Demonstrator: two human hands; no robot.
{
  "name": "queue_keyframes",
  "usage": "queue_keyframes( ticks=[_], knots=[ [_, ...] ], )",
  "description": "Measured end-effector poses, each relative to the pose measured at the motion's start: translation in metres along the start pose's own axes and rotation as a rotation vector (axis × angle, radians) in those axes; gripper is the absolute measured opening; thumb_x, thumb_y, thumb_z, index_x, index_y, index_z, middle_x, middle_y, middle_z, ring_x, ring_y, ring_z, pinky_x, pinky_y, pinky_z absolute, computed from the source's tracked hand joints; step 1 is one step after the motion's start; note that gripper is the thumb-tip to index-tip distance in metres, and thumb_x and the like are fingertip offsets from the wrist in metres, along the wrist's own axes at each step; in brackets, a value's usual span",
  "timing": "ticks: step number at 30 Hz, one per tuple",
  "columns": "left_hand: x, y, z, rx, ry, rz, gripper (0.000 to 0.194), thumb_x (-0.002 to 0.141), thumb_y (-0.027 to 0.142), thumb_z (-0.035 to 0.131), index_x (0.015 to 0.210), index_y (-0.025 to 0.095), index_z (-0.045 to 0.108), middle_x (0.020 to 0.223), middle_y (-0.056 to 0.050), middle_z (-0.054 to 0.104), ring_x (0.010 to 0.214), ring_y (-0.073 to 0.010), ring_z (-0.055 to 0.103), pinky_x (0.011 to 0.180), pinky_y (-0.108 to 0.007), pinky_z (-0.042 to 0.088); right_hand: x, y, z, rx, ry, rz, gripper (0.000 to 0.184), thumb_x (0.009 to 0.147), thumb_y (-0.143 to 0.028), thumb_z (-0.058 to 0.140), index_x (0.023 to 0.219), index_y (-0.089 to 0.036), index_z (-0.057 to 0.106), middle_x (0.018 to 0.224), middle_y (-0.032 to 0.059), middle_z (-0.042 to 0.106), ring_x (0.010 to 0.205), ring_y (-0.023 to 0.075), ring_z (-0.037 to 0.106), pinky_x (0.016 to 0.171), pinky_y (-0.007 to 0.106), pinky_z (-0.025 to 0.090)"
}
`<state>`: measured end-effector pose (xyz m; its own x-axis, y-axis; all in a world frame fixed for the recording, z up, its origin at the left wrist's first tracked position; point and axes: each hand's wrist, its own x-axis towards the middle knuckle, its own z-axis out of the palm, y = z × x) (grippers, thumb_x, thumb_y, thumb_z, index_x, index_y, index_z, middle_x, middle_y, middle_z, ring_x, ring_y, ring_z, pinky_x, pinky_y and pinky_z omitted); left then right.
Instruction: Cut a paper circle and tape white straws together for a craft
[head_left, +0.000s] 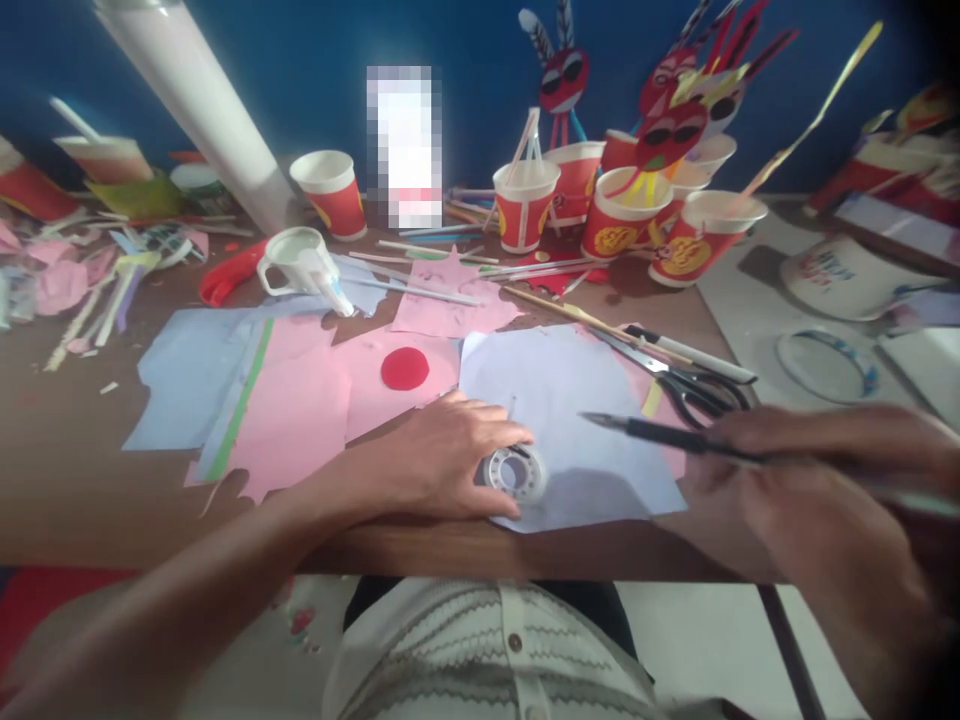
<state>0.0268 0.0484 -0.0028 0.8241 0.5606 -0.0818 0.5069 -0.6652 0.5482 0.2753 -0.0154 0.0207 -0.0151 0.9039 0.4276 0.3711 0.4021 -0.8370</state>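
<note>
My left hand (450,452) rests at the table's front edge, its fingers closed round the left side of a small white tape spool (534,474). The spool lies flat on a pale bluish-white sheet of paper (574,385). Off to the right, my right hand (806,490) is raised and blurred, gripping a black pen (660,432) whose metal tip points left over the paper. Beneath the pen sit black-handled scissors (701,392). A red paper circle (405,369) lies on pink paper (300,400) left of the sheet.
Behind the papers stand several red-and-white paper cups (679,240), some holding red paper puppets (564,82). A white tape dispenser (306,268) and paper scraps (67,280) lie to the left. A white tube (202,110) leans at the back. A tape roll (825,365) is at right.
</note>
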Motion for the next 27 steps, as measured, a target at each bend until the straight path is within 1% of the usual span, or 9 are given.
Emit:
queue_keyframes(
  ticks=[3, 7, 10, 13, 15, 18, 20, 23, 27],
  knots=[
    [0.001, 0.002, -0.003, -0.025, 0.018, -0.035, 0.042, 0.069, 0.041, 0.069, 0.104, 0.019, 0.063, 0.086, -0.002, 0.063, 0.080, -0.0190, 0.056, 0.074, -0.031, 0.041, 0.028, 0.009, 0.010, 0.191, 0.129, 0.079, 0.012, 0.080, -0.012, 0.056, 0.077, -0.018, 0.066, 0.059, -0.0003, 0.063, 0.050, 0.0138, 0.059, 0.046, 0.027, 0.048],
    [0.000, -0.003, -0.009, -0.302, 0.097, -0.229, 0.046, 0.066, 0.038, 0.069, 0.108, 0.022, 0.062, 0.081, 0.001, 0.063, 0.071, -0.0155, 0.057, 0.064, -0.026, 0.044, 0.065, 0.029, 0.018, 0.438, 0.087, 0.137, 0.014, 0.079, -0.008, 0.053, 0.074, -0.016, 0.063, 0.058, -0.0009, 0.063, 0.048, 0.0128, 0.058, 0.044, 0.025, 0.046],
    [-0.004, -0.013, -0.018, -0.544, 0.260, -0.370, 0.034, 0.070, 0.036, 0.065, 0.101, 0.023, 0.064, 0.079, 0.001, 0.063, 0.069, -0.0144, 0.058, 0.060, -0.024, 0.045, 0.083, 0.044, 0.022, 0.469, 0.043, 0.180, 0.015, 0.082, -0.007, 0.050, 0.075, -0.015, 0.061, 0.056, -0.0018, 0.062, 0.048, 0.0101, 0.057, 0.046, 0.023, 0.045],
    [-0.007, -0.024, -0.028, -0.660, 0.410, -0.389, 0.030, 0.072, 0.036, 0.061, 0.097, 0.020, 0.064, 0.086, -0.002, 0.065, 0.073, -0.0158, 0.060, 0.062, -0.026, 0.047, 0.087, 0.058, 0.026, 0.385, 0.039, 0.190, 0.010, 0.084, -0.011, 0.053, 0.080, -0.016, 0.061, 0.058, -0.0020, 0.063, 0.049, 0.0095, 0.058, 0.047, 0.022, 0.044],
    [-0.009, -0.030, -0.033, -0.583, 0.473, -0.413, 0.032, 0.072, 0.036, 0.062, 0.100, 0.020, 0.064, 0.090, -0.003, 0.066, 0.075, -0.0168, 0.061, 0.065, -0.028, 0.048, 0.084, 0.068, 0.028, 0.258, 0.025, 0.171, 0.006, 0.084, -0.015, 0.056, 0.086, -0.016, 0.062, 0.065, -0.0007, 0.065, 0.054, 0.0095, 0.060, 0.050, 0.021, 0.045],
    [-0.010, -0.036, -0.038, -0.325, 0.557, -0.464, 0.035, 0.072, 0.035, 0.062, 0.103, 0.021, 0.064, 0.093, -0.004, 0.066, 0.079, -0.0181, 0.061, 0.072, -0.031, 0.048, 0.076, 0.081, 0.028, 0.113, 0.009, 0.122, 0.013, 0.086, -0.023, 0.057, 0.097, -0.018, 0.063, 0.080, 0.0019, 0.068, 0.063, 0.0102, 0.064, 0.056, 0.021, 0.048],
    [-0.011, -0.039, -0.040, -0.201, 0.586, -0.472, 0.034, 0.072, 0.036, 0.061, 0.102, 0.021, 0.065, 0.091, -0.004, 0.067, 0.079, -0.0187, 0.061, 0.072, -0.032, 0.048, 0.072, 0.085, 0.027, 0.069, 0.009, 0.089, 0.017, 0.089, -0.026, 0.053, 0.102, -0.020, 0.063, 0.082, 0.0020, 0.068, 0.065, 0.0111, 0.065, 0.061, 0.024, 0.051],
    [-0.012, -0.044, -0.041, -0.117, 0.611, -0.470, 0.035, 0.073, 0.039, 0.060, 0.102, 0.021, 0.065, 0.089, -0.004, 0.068, 0.078, -0.0190, 0.061, 0.072, -0.032, 0.049, 0.069, 0.085, 0.026, -0.091, -0.031, -0.014, 0.018, 0.090, -0.026, 0.049, 0.104, -0.023, 0.061, 0.078, 0.0011, 0.069, 0.066, 0.0137, 0.066, 0.064, 0.028, 0.053],
    [-0.014, -0.050, -0.041, -0.066, 0.636, -0.448, 0.041, 0.074, 0.043, 0.061, 0.107, 0.019, 0.063, 0.091, -0.006, 0.067, 0.077, -0.0187, 0.061, 0.072, -0.032, 0.049, 0.068, 0.083, 0.025, -0.344, -0.120, -0.141, 0.020, 0.089, -0.024, 0.048, 0.106, -0.026, 0.059, 0.081, 0.0019, 0.071, 0.076, 0.0183, 0.067, 0.069, 0.032, 0.053]
  ],
)
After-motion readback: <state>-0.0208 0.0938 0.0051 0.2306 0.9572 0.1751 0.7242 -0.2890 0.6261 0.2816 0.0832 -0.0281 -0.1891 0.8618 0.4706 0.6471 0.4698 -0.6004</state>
